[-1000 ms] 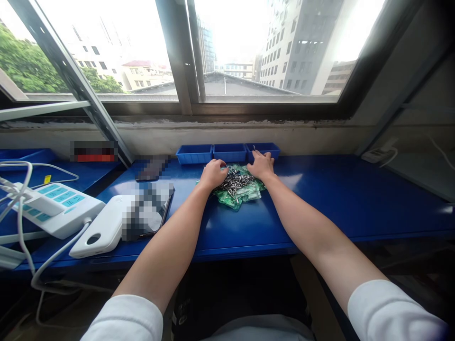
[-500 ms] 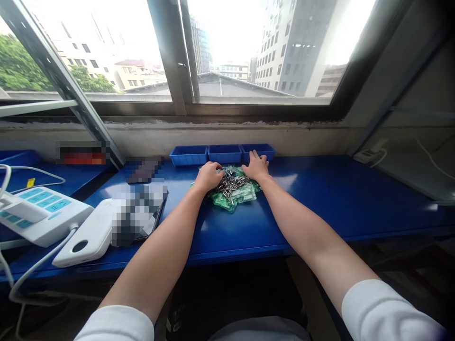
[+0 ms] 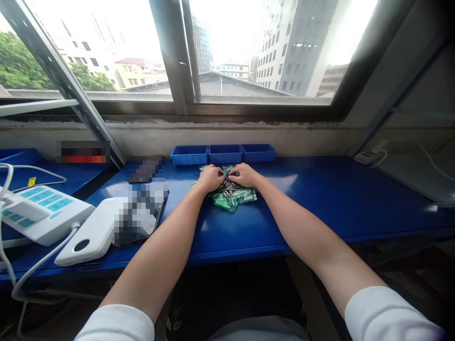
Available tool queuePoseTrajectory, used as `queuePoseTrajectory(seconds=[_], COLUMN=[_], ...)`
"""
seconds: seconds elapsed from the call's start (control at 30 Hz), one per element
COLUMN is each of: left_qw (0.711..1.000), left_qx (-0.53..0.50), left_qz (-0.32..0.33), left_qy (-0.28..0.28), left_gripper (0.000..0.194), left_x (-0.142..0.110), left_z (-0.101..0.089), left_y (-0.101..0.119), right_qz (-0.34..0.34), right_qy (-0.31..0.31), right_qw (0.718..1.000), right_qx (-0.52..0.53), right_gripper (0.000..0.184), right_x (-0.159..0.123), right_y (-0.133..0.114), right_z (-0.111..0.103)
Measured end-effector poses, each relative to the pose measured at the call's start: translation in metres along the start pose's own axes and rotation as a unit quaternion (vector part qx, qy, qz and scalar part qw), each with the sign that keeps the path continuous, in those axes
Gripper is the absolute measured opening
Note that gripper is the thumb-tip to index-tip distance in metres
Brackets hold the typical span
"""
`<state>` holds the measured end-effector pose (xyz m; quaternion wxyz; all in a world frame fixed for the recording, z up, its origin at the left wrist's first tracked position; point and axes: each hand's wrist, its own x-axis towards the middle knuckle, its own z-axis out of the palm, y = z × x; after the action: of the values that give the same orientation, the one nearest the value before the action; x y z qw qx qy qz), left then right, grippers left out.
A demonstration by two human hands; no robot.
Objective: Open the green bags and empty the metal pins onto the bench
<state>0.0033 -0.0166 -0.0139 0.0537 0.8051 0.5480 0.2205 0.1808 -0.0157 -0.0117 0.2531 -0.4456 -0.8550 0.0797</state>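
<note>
A heap of small silvery metal pieces, screw-like in shape (image 3: 229, 192), lies on green plastic packets (image 3: 245, 194) on the blue table (image 3: 245, 227). Over the heap's left side is my left hand (image 3: 211, 177), its fingers bent and pinched together. My right hand (image 3: 244, 174) faces it from the right, thumb and fingers also closed. Both sets of fingertips nearly meet above the heap. Whatever sits between them is too small to make out.
Three blue bins, a left (image 3: 189, 155), a middle (image 3: 225, 154) and a right one (image 3: 259, 152), stand in a row by the wall. On the left are a white power bank (image 3: 87, 234), a power strip (image 3: 46, 213) with cables, and a blurred phone-like object (image 3: 145, 169).
My right hand has come back from the right bin's front edge to the heap, and its spread fingers have closed. My left hand stays almost where it was.
</note>
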Motion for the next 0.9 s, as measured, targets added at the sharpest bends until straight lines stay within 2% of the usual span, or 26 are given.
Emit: queuePoseTrajectory(seconds=[0.3,0.4,0.57,0.7,0.9], left_qw=[1.000,0.999,0.983,0.978,0.982], left_qx=[0.008,-0.019,-0.115,-0.144,-0.127], left_qz=[0.009,0.023,0.094,0.106,0.088], left_qy=[0.010,0.044,0.108,0.109,0.106], left_gripper=[0.025,0.023,0.026,0.023,0.021], left_x=[0.000,0.000,-0.003,-0.006,-0.005], left_z=[0.002,0.000,-0.006,-0.010,-0.010], left_y=[-0.001,0.000,0.007,0.012,0.011], right_qz=[0.022,0.021,0.020,0.042,0.066], right_qy=[0.009,0.025,0.084,0.124,0.137], right_qw=[0.999,0.997,0.991,0.981,0.961], right_qx=[0.042,0.066,0.106,0.144,0.232], right_gripper=[0.014,0.017,0.026,0.028,0.028], right_x=[0.000,-0.002,-0.003,-0.004,-0.002], right_y=[-0.004,-0.007,-0.012,-0.018,-0.021], right_z=[0.004,0.004,-0.002,-0.007,-0.005])
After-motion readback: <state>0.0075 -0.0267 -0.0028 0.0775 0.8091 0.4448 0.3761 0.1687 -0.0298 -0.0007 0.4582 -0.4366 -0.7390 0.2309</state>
